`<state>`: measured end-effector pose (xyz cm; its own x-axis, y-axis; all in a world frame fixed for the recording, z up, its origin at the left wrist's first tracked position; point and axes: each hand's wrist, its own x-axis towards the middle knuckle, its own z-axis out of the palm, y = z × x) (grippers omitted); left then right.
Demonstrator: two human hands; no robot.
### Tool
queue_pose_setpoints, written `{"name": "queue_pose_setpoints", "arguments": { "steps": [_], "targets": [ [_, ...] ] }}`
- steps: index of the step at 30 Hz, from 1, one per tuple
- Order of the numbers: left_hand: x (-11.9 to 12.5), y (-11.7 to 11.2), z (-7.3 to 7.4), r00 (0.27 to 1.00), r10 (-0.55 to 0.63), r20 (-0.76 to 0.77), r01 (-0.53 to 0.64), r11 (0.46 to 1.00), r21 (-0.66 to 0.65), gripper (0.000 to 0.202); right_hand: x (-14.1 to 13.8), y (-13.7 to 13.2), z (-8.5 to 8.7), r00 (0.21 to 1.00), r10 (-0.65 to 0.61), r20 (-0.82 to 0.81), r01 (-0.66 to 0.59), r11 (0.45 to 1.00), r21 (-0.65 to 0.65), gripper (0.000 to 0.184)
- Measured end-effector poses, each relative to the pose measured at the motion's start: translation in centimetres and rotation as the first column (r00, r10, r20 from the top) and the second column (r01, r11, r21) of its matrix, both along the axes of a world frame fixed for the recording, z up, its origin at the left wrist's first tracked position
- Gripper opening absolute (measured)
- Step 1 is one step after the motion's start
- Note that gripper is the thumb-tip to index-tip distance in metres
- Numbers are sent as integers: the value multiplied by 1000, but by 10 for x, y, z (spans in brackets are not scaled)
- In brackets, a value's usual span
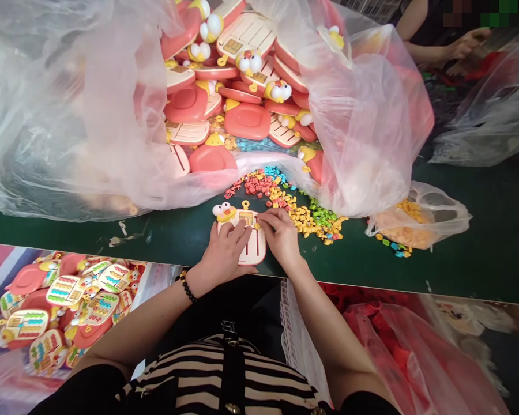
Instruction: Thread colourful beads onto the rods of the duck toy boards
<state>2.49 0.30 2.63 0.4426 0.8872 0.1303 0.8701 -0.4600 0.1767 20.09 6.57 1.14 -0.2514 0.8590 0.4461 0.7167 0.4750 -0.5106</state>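
Note:
A duck-headed toy board point(256, 252), cream-faced with slots and a red rim, lies at the front edge of the green table. My left hand point(225, 248) grips it from the left, fingers over its face and thumb along the bottom edge. At its upper right, my right hand point(281, 233) pinches its fingertips together over a slot, with a small yellow bead point(256, 226) at the tips. The fingers hide part of the face. Just beyond are loose beads point(305, 220) in red, yellow, green and blue.
A large clear plastic bag point(90, 115) holds many red-backed toy boards point(247, 121). A small bag of yellow pieces point(409, 225) sits at right on the green table point(471, 259). Bead-filled boards point(67, 290) lie lower left. Another person's hands point(467, 46) are at upper right.

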Motion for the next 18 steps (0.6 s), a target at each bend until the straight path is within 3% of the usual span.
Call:
{"name": "queue_pose_setpoints", "arguments": {
  "steps": [4,9,13,18],
  "targets": [
    [-3,-3,-17,982,4,190,-20,996,85,92,0,-16,5,995,84,53,-83,996,-35,28],
    [-10,-4,-25,920,-24,390,-16,995,99,90,9,-29,11,998,62,9,-62,996,-69,26],
    [-13,-2,-26,897,-23,441,-12,997,77,92,2,-21,8,993,118,28,-115,991,-71,24],
    [-15,-1,-30,859,-65,508,0,992,127,99,-31,-6,3,979,204,6,-203,976,-74,22]
  ]
}}
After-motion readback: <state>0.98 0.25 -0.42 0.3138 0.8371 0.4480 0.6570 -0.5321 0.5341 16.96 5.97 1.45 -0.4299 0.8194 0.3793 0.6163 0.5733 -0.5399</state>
